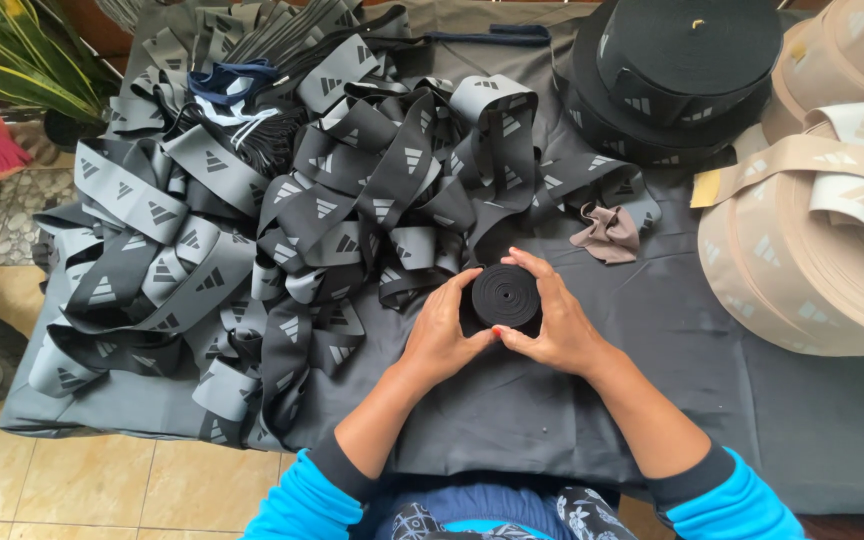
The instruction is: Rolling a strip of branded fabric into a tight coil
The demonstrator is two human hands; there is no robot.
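Head view. My left hand (439, 335) and my right hand (550, 325) close from either side around a small, tightly wound black roll of elastic band (504, 295), which stands on edge with its spiral face turned up toward me. The left fingers (458, 290) curve over the roll's left rim; the right fingers (530, 265) arch over its top and right rim, and the right thumb presses at its lower edge. Both grips are narrow and hold the roll; it sits just above the dark cloth-covered table (652, 400), near the table's middle and directly before me. A strip of the band runs from the roll up into the loose heap of grey and black printed elastic band (282, 220), which spreads over the left half of the table and touches the roll's far side. A small crumpled taupe fabric scrap (607, 235) lies near the heap's right edge, a little beyond my right hand. At the far right corner stand large black spools of elastic (682, 70), stacked; beside them, along the right edge, lie large beige spools of elastic (822, 250), with a loose beige end trailing across. My bright blue sleeves (302, 500) with dark cuffs show at the lower edge. A tiled floor (72, 480) and green plant leaves (12, 50) lie left of the table.
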